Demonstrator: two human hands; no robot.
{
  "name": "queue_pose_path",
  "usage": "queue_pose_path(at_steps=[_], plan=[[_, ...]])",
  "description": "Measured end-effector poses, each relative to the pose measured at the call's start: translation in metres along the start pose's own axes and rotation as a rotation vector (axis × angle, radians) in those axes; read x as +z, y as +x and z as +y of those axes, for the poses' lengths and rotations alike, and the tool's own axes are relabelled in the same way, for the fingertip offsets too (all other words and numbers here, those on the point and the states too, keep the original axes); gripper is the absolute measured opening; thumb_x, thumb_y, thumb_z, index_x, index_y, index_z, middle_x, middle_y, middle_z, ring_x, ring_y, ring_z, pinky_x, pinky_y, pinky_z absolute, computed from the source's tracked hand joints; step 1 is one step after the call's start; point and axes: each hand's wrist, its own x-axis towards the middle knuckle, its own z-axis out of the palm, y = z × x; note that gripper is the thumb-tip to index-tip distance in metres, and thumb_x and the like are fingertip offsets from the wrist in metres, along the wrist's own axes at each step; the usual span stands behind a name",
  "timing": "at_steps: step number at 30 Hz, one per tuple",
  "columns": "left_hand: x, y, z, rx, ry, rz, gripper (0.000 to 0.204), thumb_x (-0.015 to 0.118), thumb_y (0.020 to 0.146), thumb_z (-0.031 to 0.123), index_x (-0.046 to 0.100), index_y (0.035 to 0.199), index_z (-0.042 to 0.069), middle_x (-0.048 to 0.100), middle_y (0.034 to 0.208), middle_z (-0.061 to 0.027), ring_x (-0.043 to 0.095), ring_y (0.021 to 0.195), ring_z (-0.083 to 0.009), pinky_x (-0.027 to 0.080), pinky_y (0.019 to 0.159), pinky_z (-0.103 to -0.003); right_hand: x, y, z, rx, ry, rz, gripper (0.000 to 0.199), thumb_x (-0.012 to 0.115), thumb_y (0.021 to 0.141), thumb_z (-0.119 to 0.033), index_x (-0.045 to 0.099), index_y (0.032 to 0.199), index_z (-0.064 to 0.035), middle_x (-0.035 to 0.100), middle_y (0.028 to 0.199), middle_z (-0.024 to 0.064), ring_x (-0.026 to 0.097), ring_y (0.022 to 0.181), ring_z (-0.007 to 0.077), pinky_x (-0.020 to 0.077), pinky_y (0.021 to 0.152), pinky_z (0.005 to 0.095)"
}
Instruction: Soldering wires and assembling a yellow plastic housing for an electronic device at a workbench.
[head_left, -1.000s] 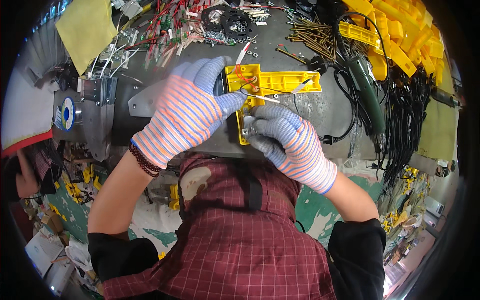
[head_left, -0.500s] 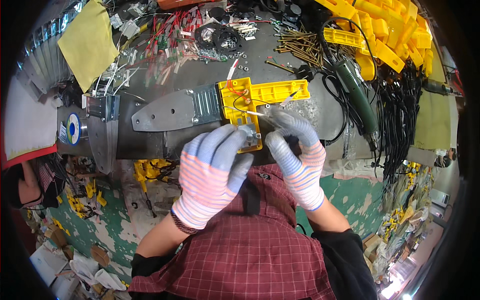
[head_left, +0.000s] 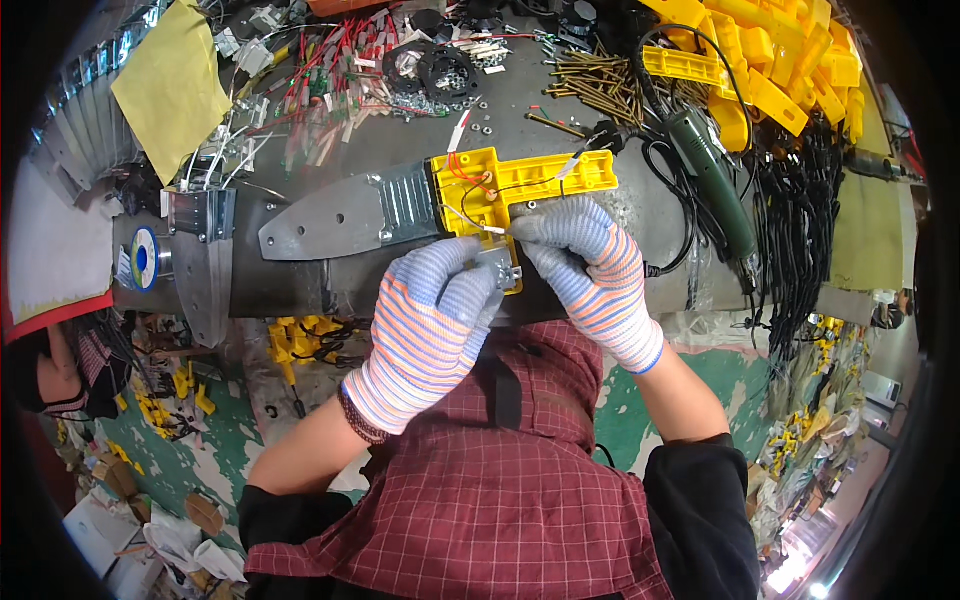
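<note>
A yellow plastic housing (head_left: 470, 172) with a long grey metal plate (head_left: 340, 220) reaching left from it lies on the bench in front of me. Red and black wires run inside the housing, and a thin wire with a white sleeve (head_left: 494, 230) crosses its middle. My right hand (head_left: 595, 275), in a striped glove, pinches at the right end of that sleeve. My left hand (head_left: 425, 325), gloved alike, has its fingers curled at the housing's lower part, beside a small grey metal piece (head_left: 507, 268). What its fingertips grip is hidden.
A green corded power tool (head_left: 712, 185) lies right, beside bundled black cables (head_left: 800, 240). Yellow housings (head_left: 780, 70) are heaped behind. Long screws (head_left: 600, 85), nuts and red wires (head_left: 345, 60) lie at the back. Left are a solder spool (head_left: 146, 258) and another metal plate (head_left: 205, 280).
My right hand has moved left and its fingers have come together at the sleeved wire. My left hand has shifted slightly right, its fingers more curled. The black wire's white-tagged end now lies differently.
</note>
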Motion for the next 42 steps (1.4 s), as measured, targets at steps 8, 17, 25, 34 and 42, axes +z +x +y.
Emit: queue_pose_path(at_steps=[8, 17, 25, 34, 42], plan=[[0.01, -0.007, -0.016, 0.368, 0.054, 0.104, 0.034, 0.079, 0.069, 0.005, 0.067, 0.1, 0.008, 0.062, 0.106, -0.013, 0.063, 0.081, -0.0301, 0.051, 0.069, -0.041, -0.007, 0.016, 0.002, 0.034, -0.111, -0.174, 0.017, 0.065, 0.083, -0.002, 0.071, 0.099, -0.0057, 0.066, 0.09, 0.0157, 0.064, 0.088, 0.0358, 0.0511, 0.079, 0.0424], [0.007, -0.009, -0.007, 0.263, 0.112, 0.174, 0.034, 0.079, 0.071, 0.012, 0.067, 0.103, 0.012, 0.063, 0.111, -0.0097, 0.06, 0.094, -0.0309, 0.047, 0.081, -0.043, -0.025, 0.043, -0.008, -0.011, -0.311, -0.523, 0.02, 0.06, 0.087, -0.007, 0.068, 0.105, -0.0036, 0.068, 0.095, 0.0145, 0.066, 0.09, 0.0319, 0.0518, 0.082, 0.0377], [0.004, -0.005, -0.019, 0.164, 0.083, 0.028, 0.034, 0.075, 0.082, 0.023, 0.065, 0.112, 0.011, 0.061, 0.122, -0.0154, 0.06, 0.096, -0.0305, 0.047, 0.084, -0.041, -0.013, 0.021, -0.002, 0.041, -0.149, -0.286, 0.019, 0.065, 0.085, -0.012, 0.067, 0.103, -0.0063, 0.068, 0.095, 0.0179, 0.065, 0.089, 0.0386, 0.0532, 0.078, 0.0454], [0.003, 0.002, -0.017, 0.079, -0.163, 0.019, 0.042, 0.077, 0.073, 0.01, 0.065, 0.114, 0.015, 0.061, 0.115, -0.0129, 0.062, 0.095, -0.0326, 0.051, 0.082, -0.042, -0.01, 0.002, 0.005, -0.047, -0.284, -0.16, 0.014, 0.068, 0.086, -0.012, 0.065, 0.099, -0.0086, 0.066, 0.088, 0.0155, 0.065, 0.079, 0.0388, 0.0539, 0.067, 0.0452], [-0.007, 0.011, -0.011, 0.019, -0.242, -0.04, 0.038, 0.075, 0.072, 0.005, 0.068, 0.108, 0.012, 0.063, 0.11, -0.0145, 0.064, 0.094, -0.0352, 0.054, 0.081, -0.042, -0.022, 0.009, -0.009, 0.282, -0.002, -0.278, 0.026, 0.067, 0.09, -0.019, 0.065, 0.11, -0.0017, 0.065, 0.089, 0.0164, 0.066, 0.078, 0.0343, 0.0541, 0.072, 0.0392]])
